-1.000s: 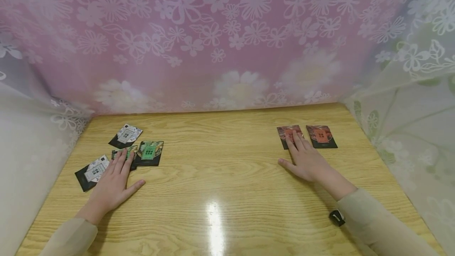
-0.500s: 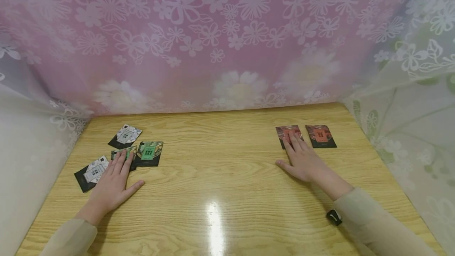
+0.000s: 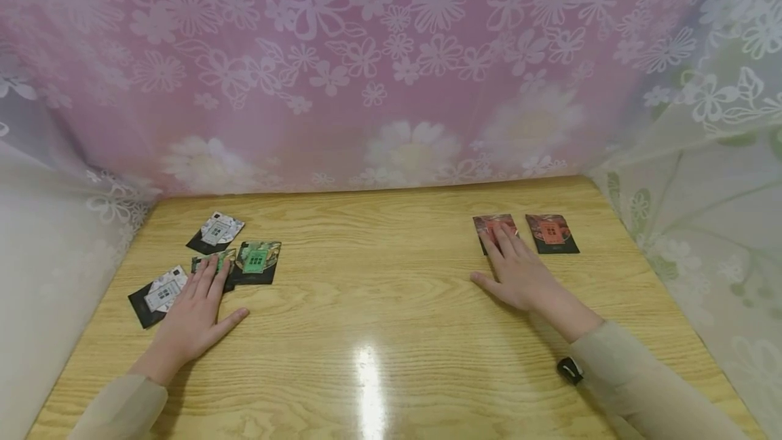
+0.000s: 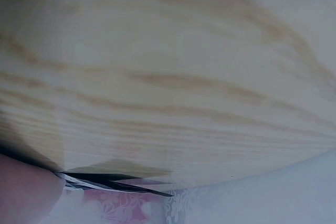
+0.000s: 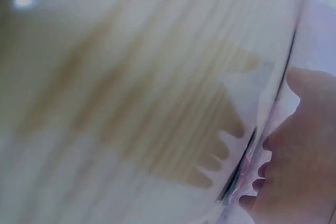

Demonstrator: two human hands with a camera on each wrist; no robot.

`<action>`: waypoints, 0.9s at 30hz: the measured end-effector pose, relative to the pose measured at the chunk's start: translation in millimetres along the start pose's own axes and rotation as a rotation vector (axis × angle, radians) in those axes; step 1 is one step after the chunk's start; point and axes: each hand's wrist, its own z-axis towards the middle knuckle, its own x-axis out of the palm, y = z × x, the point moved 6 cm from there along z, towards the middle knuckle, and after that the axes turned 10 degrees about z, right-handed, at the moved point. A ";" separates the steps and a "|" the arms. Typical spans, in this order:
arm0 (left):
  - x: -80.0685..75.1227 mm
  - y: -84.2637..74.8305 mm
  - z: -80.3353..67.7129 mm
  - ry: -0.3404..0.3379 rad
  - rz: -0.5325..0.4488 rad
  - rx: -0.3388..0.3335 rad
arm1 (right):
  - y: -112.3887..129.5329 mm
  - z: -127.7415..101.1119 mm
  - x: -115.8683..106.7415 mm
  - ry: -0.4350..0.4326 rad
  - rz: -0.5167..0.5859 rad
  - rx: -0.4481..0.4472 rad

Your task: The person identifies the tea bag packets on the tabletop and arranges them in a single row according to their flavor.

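Two flat hands on sachets, wooden table inside a curtained booth.

Nearest: glare patch on the wooden table (image 3: pixel 379 304); small black object (image 3: pixel 569 370) beside the right sleeve. Left hand (image 3: pixel 194 314), fingers straight, rests flat on a green sachet (image 3: pixel 210 265), at 10 o'clock from the glare. A second green sachet (image 3: pixel 258 262) touches it; grey sachets lie at (image 3: pixel 157 295) and (image 3: pixel 215 232). Right hand (image 3: pixel 518 271), fingers straight, presses a red sachet (image 3: pixel 489 228) at 2 o'clock, long axis running near-to-far. Another red sachet (image 3: pixel 552 233) lies just beside. Farthest: pink floral curtain (image 3: pixel 379 66).
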 end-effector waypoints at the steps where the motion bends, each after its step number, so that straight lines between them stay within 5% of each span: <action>1: 0.2 0.4 -0.1 0.000 0.001 0.000 | 2.5 1.2 -0.5 -0.001 -0.006 -0.010; 10: -0.3 0.0 -0.2 0.001 -0.004 0.007 | 38.7 25.0 5.4 0.055 -0.001 -0.065; 27: -2.9 1.1 2.9 0.052 -0.026 -0.003 | 142.8 82.6 37.0 0.084 -0.055 -0.293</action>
